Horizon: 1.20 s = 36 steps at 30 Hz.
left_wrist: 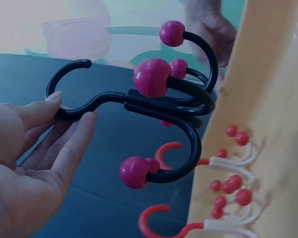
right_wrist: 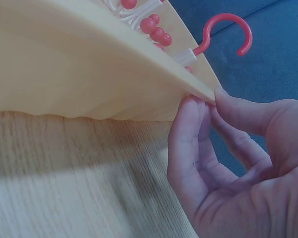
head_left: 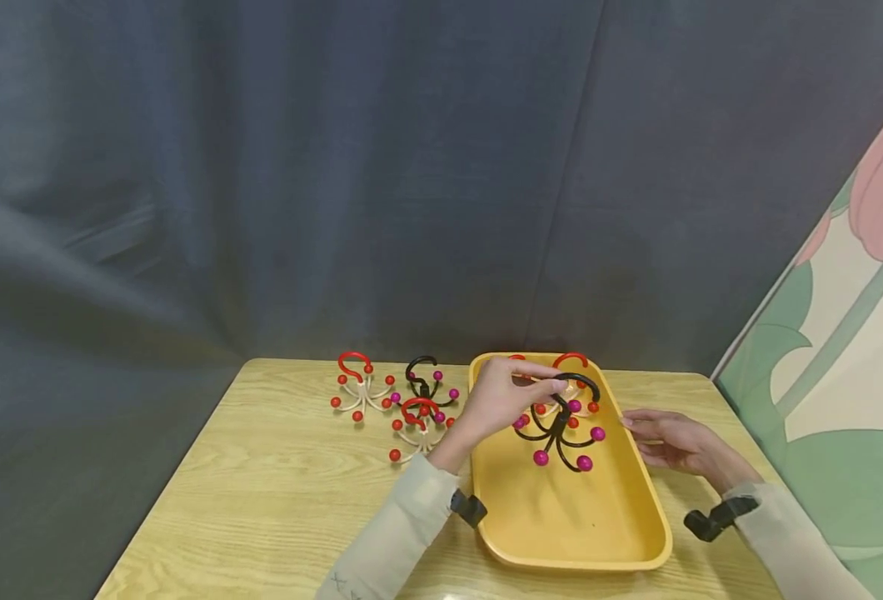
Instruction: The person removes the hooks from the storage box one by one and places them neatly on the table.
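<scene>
Over the yellow tray point(head_left: 561, 533), my left hand point(head_left: 496, 400) pinches the hook end of a black multi-arm hook hanger point(left_wrist: 151, 102). Magenta balls tip its curved arms, which hang down inside the tray's outline in the head view. My right hand point(head_left: 674, 446) grips the tray's right rim, thumb against fingers, as the right wrist view shows point(right_wrist: 233, 153). Behind the black hanger, at the tray's far end, lie two white hangers with red hooks and red balls, one white hanger point(left_wrist: 221, 162) beside the other point(left_wrist: 216, 224).
Left of the tray, a white hanger with a red hook point(head_left: 353, 360), a black hanger point(head_left: 424, 390) and another white one point(head_left: 421, 402) lie on the wooden table point(head_left: 276, 475). A dark curtain point(head_left: 411, 183) hangs behind; a flower-patterned panel point(head_left: 854, 358) stands at right.
</scene>
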Each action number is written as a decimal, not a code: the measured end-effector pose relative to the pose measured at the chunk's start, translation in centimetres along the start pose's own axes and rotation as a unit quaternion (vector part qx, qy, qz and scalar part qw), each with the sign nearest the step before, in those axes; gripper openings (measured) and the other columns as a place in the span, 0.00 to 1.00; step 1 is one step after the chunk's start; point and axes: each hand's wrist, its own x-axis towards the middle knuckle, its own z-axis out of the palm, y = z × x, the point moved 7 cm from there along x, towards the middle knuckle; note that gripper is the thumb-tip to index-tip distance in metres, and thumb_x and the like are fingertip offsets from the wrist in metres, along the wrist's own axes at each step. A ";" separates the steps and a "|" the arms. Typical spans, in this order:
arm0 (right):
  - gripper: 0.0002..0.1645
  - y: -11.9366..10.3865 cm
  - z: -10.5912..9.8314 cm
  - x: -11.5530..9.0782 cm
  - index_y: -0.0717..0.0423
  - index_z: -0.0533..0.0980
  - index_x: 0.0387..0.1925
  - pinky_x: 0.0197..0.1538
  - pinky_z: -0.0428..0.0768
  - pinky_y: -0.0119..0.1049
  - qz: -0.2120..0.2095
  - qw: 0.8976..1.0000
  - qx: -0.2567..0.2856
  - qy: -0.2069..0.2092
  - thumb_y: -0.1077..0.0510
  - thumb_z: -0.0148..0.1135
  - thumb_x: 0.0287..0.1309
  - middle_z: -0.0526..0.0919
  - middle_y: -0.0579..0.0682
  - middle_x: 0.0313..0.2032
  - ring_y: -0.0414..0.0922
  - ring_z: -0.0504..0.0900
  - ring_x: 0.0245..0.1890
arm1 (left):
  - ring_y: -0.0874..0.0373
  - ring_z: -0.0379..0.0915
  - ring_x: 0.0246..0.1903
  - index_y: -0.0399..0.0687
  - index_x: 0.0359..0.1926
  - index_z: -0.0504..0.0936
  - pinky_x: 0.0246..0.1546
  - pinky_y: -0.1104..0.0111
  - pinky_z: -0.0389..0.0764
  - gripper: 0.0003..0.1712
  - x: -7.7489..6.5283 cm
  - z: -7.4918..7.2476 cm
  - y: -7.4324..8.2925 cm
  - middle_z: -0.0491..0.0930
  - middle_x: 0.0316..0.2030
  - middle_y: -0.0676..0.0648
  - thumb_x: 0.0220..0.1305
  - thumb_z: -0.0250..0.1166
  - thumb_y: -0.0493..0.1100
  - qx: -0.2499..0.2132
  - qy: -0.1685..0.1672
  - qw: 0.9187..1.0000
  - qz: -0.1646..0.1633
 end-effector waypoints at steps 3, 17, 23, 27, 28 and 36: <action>0.17 -0.1 0.1 0.1 0.51 0.80 0.59 0.47 0.91 0.39 -0.003 1.000 0.008 -0.007 0.51 0.65 0.73 0.92 0.45 0.40 0.41 0.92 0.38 | 0.55 0.92 0.41 0.46 0.51 0.92 0.45 0.67 0.90 0.15 -0.4 -1.3 0.6 0.93 0.44 0.44 0.67 0.74 0.46 -0.026 0.004 0.999 0.019; 0.07 -0.7 0.3 0.1 0.45 0.85 0.48 0.46 0.91 0.38 -0.012 1.000 -0.009 -0.021 0.54 0.63 0.75 0.92 0.44 0.38 0.41 0.91 0.36 | 0.51 0.93 0.40 0.46 0.50 0.92 0.44 0.67 0.90 0.14 -3.2 -8.0 2.8 0.93 0.41 0.42 0.66 0.75 0.45 0.024 0.058 0.996 0.063; 0.08 -0.7 0.2 -0.1 0.47 0.85 0.49 0.45 0.91 0.38 -0.012 1.000 -0.014 -0.016 0.54 0.64 0.74 0.92 0.44 0.37 0.41 0.91 0.36 | 0.46 0.92 0.41 0.48 0.50 0.93 0.37 0.69 0.89 0.13 -4.6 -10.7 3.2 0.93 0.41 0.44 0.67 0.74 0.46 0.033 0.076 0.995 0.059; 0.06 -0.8 0.0 -0.2 0.46 0.85 0.47 0.46 0.91 0.39 -0.010 1.000 -0.014 -0.010 0.54 0.64 0.74 0.92 0.44 0.37 0.41 0.91 0.36 | 0.50 0.92 0.37 0.48 0.50 0.92 0.32 0.74 0.84 0.13 -5.3 -12.4 3.4 0.93 0.41 0.43 0.68 0.74 0.46 0.040 0.091 0.993 0.068; 0.06 -0.7 0.0 -0.2 0.46 0.85 0.47 0.46 0.91 0.39 -0.010 1.000 -0.012 -0.008 0.55 0.64 0.74 0.92 0.45 0.37 0.41 0.91 0.36 | 0.53 0.92 0.37 0.48 0.50 0.92 0.29 0.74 0.83 0.13 -5.5 -12.9 3.4 0.93 0.41 0.42 0.68 0.73 0.45 0.040 0.094 0.992 0.070; 0.06 -1.0 0.2 -0.2 0.44 0.85 0.45 0.46 0.91 0.39 -0.012 0.999 -0.005 -0.030 0.55 0.63 0.75 0.92 0.44 0.37 0.40 0.91 0.35 | 0.55 0.92 0.36 0.47 0.51 0.92 0.31 0.73 0.86 0.13 -7.3 -16.5 2.9 0.92 0.44 0.41 0.68 0.73 0.45 0.053 0.131 0.988 0.059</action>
